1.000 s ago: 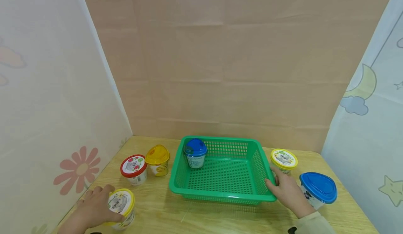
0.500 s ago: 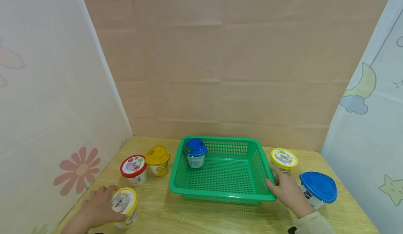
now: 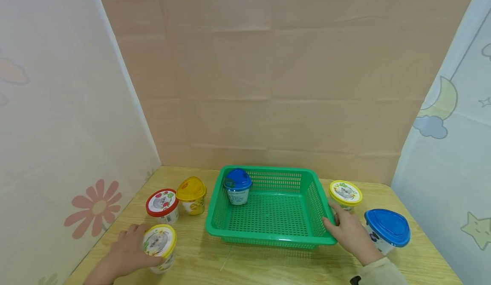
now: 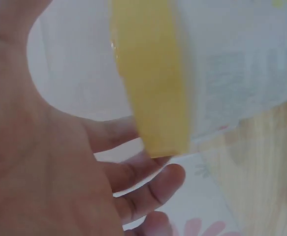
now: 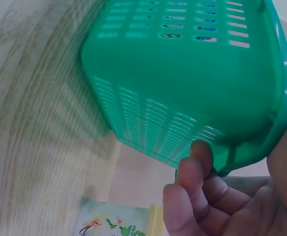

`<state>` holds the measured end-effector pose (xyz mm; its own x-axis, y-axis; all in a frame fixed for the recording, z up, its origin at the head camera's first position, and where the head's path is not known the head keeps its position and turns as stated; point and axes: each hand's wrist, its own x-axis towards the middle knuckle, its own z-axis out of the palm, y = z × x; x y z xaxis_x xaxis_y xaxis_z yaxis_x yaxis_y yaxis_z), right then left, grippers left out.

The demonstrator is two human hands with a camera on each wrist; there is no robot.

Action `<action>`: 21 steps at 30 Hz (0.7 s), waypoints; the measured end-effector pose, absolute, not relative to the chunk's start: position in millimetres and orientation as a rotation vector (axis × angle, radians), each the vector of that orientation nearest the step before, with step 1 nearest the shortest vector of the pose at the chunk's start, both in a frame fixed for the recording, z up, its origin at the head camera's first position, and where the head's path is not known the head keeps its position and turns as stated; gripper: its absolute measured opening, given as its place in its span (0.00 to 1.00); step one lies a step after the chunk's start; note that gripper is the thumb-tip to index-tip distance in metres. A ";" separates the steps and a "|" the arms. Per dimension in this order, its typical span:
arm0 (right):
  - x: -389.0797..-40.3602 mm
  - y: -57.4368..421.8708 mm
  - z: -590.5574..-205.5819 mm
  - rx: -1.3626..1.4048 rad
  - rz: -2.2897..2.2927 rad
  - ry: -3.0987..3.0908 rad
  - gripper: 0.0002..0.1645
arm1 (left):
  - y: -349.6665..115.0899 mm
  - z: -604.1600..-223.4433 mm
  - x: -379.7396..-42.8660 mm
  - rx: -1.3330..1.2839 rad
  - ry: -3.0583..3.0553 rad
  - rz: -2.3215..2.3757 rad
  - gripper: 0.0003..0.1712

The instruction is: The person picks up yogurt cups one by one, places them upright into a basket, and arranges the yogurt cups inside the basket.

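My left hand [image 3: 130, 251] grips a round white tub with a yellow lid [image 3: 160, 239], thumb and fingers spread around the lid's edge. In the left wrist view the yellow lid [image 4: 155, 78] sits between thumb and fingers, and the tub's printed side fills the upper right. My right hand [image 3: 350, 231] holds the right rim of a green plastic basket [image 3: 268, 239]. From the right wrist view, fingers [image 5: 202, 157] curl under the basket's rim [image 5: 286, 83] from outside. Inside the basket, at the back left, stands a tub with a blue lid [image 3: 238, 187].
Left of the basket stand a red-lidded tub [image 3: 163, 204] and an orange-yellow-lidded tub [image 3: 192, 195]. To the right are another yellow-lidded tub [image 3: 346, 193], close behind my right hand, and a larger blue-lidded tub [image 3: 388, 229]. Printed cloth walls flank the wooden table [image 3: 215, 268].
My left hand has moved to the right and slightly away from me with the yellow-lidded tub. The right hand and basket stay where they were.
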<state>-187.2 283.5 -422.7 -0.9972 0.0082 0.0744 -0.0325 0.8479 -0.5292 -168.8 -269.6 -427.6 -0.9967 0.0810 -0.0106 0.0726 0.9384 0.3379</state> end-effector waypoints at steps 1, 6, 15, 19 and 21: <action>-187.1 283.4 -422.7 0.018 0.847 -2.949 0.39 | -268.0 -428.8 -169.2 0.116 3.073 0.544 0.59; -187.1 283.2 -423.2 0.010 0.852 -2.952 0.39 | -258.6 -434.4 -171.4 0.105 3.104 0.588 0.61; -186.9 283.7 -423.1 0.009 0.848 -2.949 0.39 | -245.5 -432.9 -174.2 0.133 3.146 0.649 0.60; -186.6 284.0 -423.4 0.010 0.854 -2.950 0.39 | -242.3 -433.4 -176.1 0.140 3.175 0.659 0.58; -186.5 284.2 -423.2 0.007 0.856 -2.953 0.39 | -239.4 -432.5 -177.0 0.151 3.193 0.669 0.58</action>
